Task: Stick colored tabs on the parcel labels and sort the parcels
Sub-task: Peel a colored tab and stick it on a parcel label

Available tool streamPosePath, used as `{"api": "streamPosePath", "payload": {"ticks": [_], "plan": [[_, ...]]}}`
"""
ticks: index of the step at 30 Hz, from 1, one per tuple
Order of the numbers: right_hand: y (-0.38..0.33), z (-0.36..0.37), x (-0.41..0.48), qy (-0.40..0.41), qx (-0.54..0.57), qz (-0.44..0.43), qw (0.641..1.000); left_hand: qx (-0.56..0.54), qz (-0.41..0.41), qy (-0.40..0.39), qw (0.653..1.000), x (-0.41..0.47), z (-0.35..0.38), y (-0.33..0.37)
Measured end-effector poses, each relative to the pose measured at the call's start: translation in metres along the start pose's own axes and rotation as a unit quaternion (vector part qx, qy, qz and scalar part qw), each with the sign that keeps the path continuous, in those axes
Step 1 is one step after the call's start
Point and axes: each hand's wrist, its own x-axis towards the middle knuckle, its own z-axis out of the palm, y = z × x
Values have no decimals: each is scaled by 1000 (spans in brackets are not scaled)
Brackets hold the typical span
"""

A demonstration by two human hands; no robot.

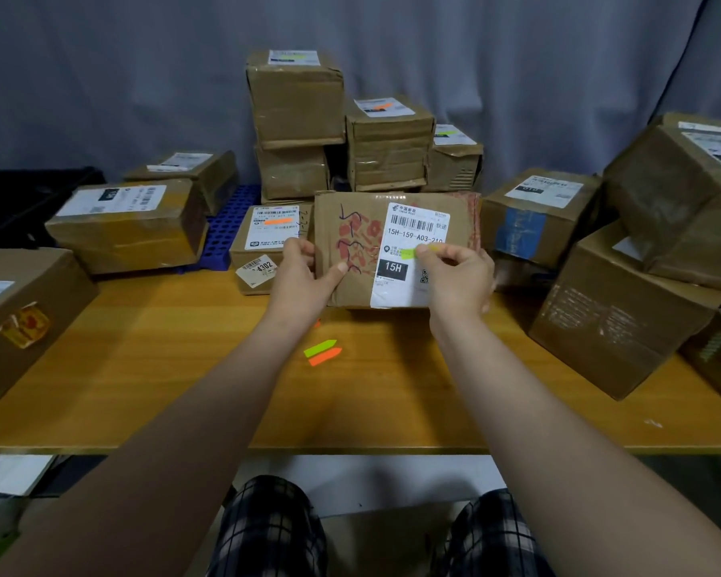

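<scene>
A flat cardboard parcel (pixel 350 226) with red marks and a white label (pixel 413 226) is tilted up at the table's middle. My left hand (pixel 304 276) grips its left edge, thumb on the front face. My right hand (pixel 458 276) pinches a green tab (pixel 408 254) against the label, just above the black "15H" block. Two loose tab pads, green (pixel 319 348) and orange (pixel 324 357), lie on the wooden table (pixel 184 368) in front of the parcel.
Stacked boxes (pixel 296 102) with tabbed labels stand at the back centre. More parcels sit at the left (pixel 125 226) and right (pixel 625 310). A box with an orange tab (pixel 263 239) is just left of the held parcel. A blue rack (pixel 225 226) lies behind.
</scene>
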Motion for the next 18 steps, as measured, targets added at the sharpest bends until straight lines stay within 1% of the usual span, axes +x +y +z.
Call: {"api": "streamPosePath", "payload": {"ticks": [2,8,11,13,16,18], "plan": [[2,1,-1,13,-38,-15,999,-9,1,-1,1000,0,0,-3],[0,0,-5,42,-61,-52,996,-2,14,7,1000,-5,0,-3],[2,-5,-4,56,-36,-64,996,-11,19,18,1000,-10,1,-3],[2,-9,-4,71,-2,-88,994,-51,31,24,998,-14,-1,3],[-11,-14,-7,90,28,-149,984,-136,82,48,986,-22,-8,27],[-26,-14,-11,74,54,-198,976,-156,122,78,977,-22,-18,46]]}}
